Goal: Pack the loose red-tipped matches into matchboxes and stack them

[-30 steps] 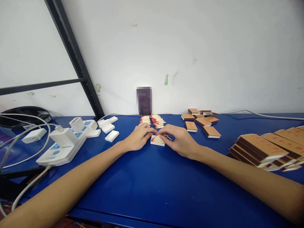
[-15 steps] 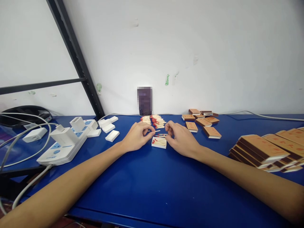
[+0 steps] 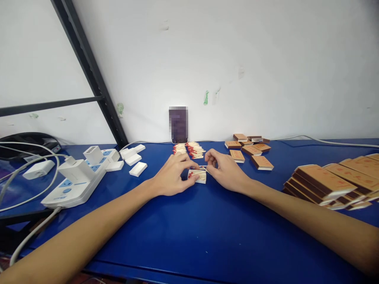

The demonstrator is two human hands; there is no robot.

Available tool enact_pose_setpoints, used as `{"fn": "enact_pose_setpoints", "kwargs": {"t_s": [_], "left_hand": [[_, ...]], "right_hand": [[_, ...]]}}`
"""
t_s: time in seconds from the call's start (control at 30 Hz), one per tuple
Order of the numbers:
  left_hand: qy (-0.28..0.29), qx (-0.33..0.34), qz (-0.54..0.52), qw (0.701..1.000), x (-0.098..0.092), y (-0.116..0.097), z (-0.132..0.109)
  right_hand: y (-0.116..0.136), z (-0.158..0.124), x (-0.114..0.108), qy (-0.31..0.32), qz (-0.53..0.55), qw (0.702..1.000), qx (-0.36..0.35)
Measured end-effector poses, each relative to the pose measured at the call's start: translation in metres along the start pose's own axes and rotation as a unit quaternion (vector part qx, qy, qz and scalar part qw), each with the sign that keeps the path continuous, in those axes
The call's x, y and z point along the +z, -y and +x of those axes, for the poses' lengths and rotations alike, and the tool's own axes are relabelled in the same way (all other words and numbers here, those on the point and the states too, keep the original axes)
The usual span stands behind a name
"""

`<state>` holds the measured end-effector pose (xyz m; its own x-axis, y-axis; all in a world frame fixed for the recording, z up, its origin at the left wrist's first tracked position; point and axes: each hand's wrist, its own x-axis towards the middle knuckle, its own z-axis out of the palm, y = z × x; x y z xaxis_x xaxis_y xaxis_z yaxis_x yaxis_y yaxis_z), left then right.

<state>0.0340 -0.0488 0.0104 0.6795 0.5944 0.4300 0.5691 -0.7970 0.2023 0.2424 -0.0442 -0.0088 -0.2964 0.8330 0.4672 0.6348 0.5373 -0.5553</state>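
A small white matchbox tray [image 3: 201, 182] with red-headed matches inside lies on the blue table between my hands. My left hand [image 3: 173, 175] is open, thumb and forefinger apart; the thumb reaches the tray's left side and the forefinger extends above its far edge. My right hand [image 3: 226, 170] is closed beside the tray's right end, with thumb and forefinger pinched on the end of a match [image 3: 203, 168] at the tray's far edge. Beyond the hands lie two piles of matches, a left pile [image 3: 179, 148] and a right pile [image 3: 196, 150].
White trays [image 3: 138, 169] lie at left, next to a power strip [image 3: 79, 189] with chargers and cables. Orange-brown matchboxes [image 3: 262, 162] are scattered at back right, and stacked matchboxes [image 3: 325, 185] stand farther right. A dark, pixelated phone-like object [image 3: 179, 124] leans against the wall.
My left hand has let go of the match it pinched, and its thumb and forefinger have spread over the tray. My right hand has barely moved. The view has shifted slightly.
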Motion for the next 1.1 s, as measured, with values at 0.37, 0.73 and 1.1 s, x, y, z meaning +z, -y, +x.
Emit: {"fn": "enact_pose_setpoints", "kwargs": {"t_s": [0.37,0.73,1.1], "left_hand": [[0.099,0.048,0.024,0.994,-0.004,-0.001,0.0],[0.095,0.036,0.013,0.995,-0.003,-0.002,-0.001],[0.099,0.031,0.015,0.994,-0.004,-0.002,-0.001]], "right_hand": [[-0.004,-0.002,-0.007,0.05,0.0,0.998,-0.022],[-0.008,-0.002,-0.001,0.052,-0.043,0.997,-0.041],[-0.012,-0.002,0.001,0.009,-0.039,0.997,-0.06]]}}
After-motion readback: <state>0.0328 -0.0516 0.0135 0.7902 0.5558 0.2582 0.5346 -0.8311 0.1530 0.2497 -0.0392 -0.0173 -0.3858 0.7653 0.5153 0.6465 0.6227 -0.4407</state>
